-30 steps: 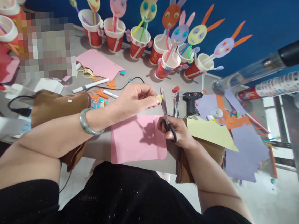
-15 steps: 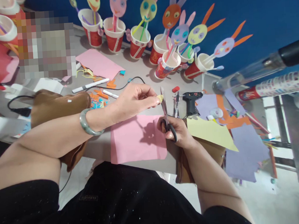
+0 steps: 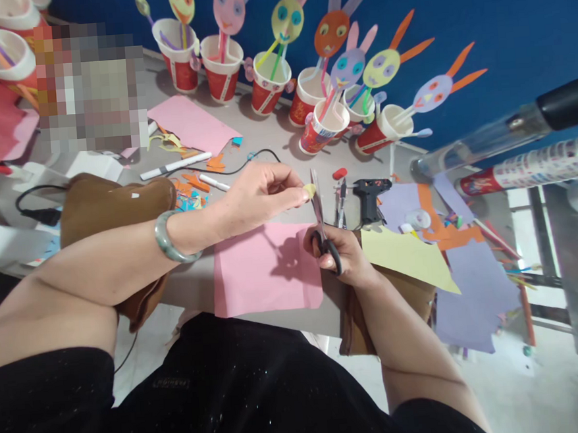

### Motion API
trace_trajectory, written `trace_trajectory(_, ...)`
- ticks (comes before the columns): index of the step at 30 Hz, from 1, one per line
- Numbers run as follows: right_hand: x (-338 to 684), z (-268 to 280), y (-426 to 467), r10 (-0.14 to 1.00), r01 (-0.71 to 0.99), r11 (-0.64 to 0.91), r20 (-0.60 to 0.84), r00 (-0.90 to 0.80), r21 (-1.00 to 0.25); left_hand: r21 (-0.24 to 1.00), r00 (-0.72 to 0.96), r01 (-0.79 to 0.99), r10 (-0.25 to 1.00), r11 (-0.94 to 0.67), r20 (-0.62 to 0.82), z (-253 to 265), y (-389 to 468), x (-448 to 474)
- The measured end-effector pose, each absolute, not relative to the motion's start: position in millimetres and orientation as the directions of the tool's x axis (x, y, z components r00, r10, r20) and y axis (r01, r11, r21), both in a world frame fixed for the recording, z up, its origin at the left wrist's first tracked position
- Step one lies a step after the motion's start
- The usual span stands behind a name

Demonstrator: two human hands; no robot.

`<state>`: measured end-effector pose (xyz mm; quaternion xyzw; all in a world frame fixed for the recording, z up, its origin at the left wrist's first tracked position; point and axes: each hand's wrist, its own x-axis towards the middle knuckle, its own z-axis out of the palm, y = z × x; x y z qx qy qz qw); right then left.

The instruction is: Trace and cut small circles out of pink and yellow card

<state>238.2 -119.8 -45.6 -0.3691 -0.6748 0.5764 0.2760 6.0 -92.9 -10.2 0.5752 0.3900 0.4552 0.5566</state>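
Observation:
Between thumb and fingertips, my left hand (image 3: 268, 195) pinches a small piece of yellow paper (image 3: 309, 190). Black-handled scissors (image 3: 321, 224) are in my right hand (image 3: 344, 255), its fingers in the handle loops. The blades point up and away from me, right beside the yellow piece; whether they touch it I cannot tell. Below both hands a pink sheet of paper (image 3: 258, 278) lies on the table's near edge, with the shadow of the hands on it.
Red paper cups (image 3: 268, 99) with paper rabbit faces on straws line the blue wall. A black glue gun (image 3: 367, 198) lies right of the scissors, near yellow paper (image 3: 405, 258) and purple paper (image 3: 477, 289). Markers (image 3: 176, 165), paper scraps and a brown pouch (image 3: 115, 209) are on the left.
Almost nothing differs. Both hands, the yellow piece and the scissors stay in nearly the same place.

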Motion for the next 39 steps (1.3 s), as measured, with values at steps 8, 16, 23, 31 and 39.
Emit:
trace_trajectory(8, 239.5, -47.1, -120.3, 0.823, 0.169, 0.053, -0.052, -0.565, -0.984, 0.995, 0.280, -0.058, 0.956, -0.077, 0.090, -9.3, -93.2, 6.2)
trace_trajectory(16, 239.1, -46.0, -119.6, 0.830, 0.190, 0.051, -0.065, -0.555, -0.980, 0.995, 0.295, -0.090, 0.954, -0.031, 0.057, -7.8, -92.7, 4.6)
trace_trajectory(23, 240.2, -47.2, -119.9, 0.829, 0.172, 0.053, -0.053, -0.557, -0.984, 0.996, 0.280, -0.088, 0.959, -0.015, 0.039, -5.2, -92.1, 4.0)
trace_trajectory(31, 240.9, -49.0, -119.8, 0.839, 0.186, 0.041, -0.067, -0.540, -0.982, 0.990, 0.298, -0.133, 0.955, 0.037, 0.004, -2.9, -91.6, 2.9)
trace_trajectory(39, 240.4, -47.9, -118.9, 0.827, 0.165, 0.044, -0.057, -0.560, -0.985, 0.995, 0.293, -0.100, 0.955, -0.028, 0.057, -8.3, -92.5, 3.4)
